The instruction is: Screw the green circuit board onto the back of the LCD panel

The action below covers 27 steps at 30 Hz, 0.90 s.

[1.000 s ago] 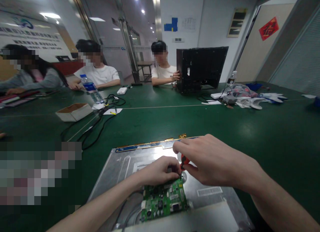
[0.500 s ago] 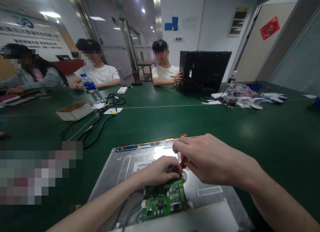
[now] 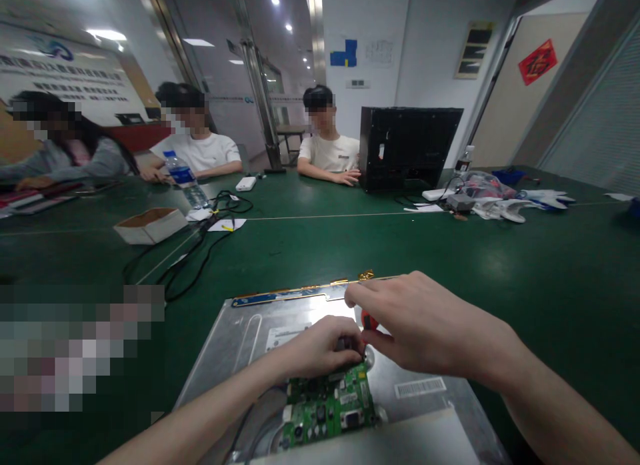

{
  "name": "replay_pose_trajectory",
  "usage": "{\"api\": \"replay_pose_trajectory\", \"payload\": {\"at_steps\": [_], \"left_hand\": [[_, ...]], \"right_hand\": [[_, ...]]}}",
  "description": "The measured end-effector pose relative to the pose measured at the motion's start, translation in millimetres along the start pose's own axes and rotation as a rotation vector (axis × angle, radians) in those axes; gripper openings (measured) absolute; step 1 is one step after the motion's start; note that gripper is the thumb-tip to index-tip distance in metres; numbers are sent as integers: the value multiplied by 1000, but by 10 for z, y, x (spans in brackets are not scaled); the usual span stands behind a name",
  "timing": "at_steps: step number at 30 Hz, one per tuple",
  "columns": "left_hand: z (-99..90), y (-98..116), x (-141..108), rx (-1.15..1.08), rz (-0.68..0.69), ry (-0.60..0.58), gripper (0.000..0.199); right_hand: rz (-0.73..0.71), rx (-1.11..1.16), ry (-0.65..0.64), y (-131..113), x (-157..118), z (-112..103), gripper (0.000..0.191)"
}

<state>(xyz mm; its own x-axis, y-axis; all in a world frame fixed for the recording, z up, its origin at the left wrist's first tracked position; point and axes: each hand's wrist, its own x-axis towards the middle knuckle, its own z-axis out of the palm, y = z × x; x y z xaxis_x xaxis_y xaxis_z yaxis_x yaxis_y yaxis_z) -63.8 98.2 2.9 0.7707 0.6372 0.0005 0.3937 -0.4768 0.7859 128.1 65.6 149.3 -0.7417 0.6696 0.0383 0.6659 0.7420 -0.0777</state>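
Observation:
A green circuit board (image 3: 327,406) lies on the silver metal back of a flat display panel (image 3: 420,418). My right hand (image 3: 425,321) is closed round the handle of a red and black screwdriver (image 3: 369,319), held above the board's far right corner. The screwdriver's tip is hidden by my fingers. My left hand (image 3: 327,345) rests at the board's far edge with curled fingers, its thumb and fingertips pinched beside the screwdriver's lower end. What they grip is hidden. Along the panel's far edge runs a narrow blue circuit strip (image 3: 280,295).
Across the green table (image 3: 300,251) stands a black monitor housing (image 3: 410,148), with a person beside it. Two other people sit at the left. A cardboard box (image 3: 150,226), black cables (image 3: 200,258) and a water bottle (image 3: 186,179) lie left; gloves (image 3: 545,199) and plastic bags lie right.
The screwdriver's handle has turned slightly in my right hand; both hands stay nearly in place. The person opposite has lowered a hand from the black housing to the table.

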Motion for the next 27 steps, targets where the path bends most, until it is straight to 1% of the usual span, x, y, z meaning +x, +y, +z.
{"api": "replay_pose_trajectory", "payload": {"at_steps": [3, 9, 12, 15, 18, 22, 27], "left_hand": [[3, 5, 1, 14, 17, -5, 11], [-27, 68, -3, 27, 57, 15, 7], [-29, 57, -1, 34, 76, 3, 7], [-27, 37, 10, 34, 69, -18, 8], [-26, 32, 19, 24, 67, -32, 9], [-19, 35, 19, -23, 54, -22, 10], [-12, 32, 16, -6, 30, -15, 12]], "right_hand": [[-27, 6, 4, 12, -38, 13, 9], [54, 1, -26, 6, -13, -2, 10], [41, 0, -23, -6, 8, 0, 6], [16, 7, -18, -14, 10, -1, 5], [25, 12, -31, -15, 5, -16, 5], [33, 17, -33, -13, 5, -32, 6], [42, 14, -41, -13, 12, -30, 6]]}}
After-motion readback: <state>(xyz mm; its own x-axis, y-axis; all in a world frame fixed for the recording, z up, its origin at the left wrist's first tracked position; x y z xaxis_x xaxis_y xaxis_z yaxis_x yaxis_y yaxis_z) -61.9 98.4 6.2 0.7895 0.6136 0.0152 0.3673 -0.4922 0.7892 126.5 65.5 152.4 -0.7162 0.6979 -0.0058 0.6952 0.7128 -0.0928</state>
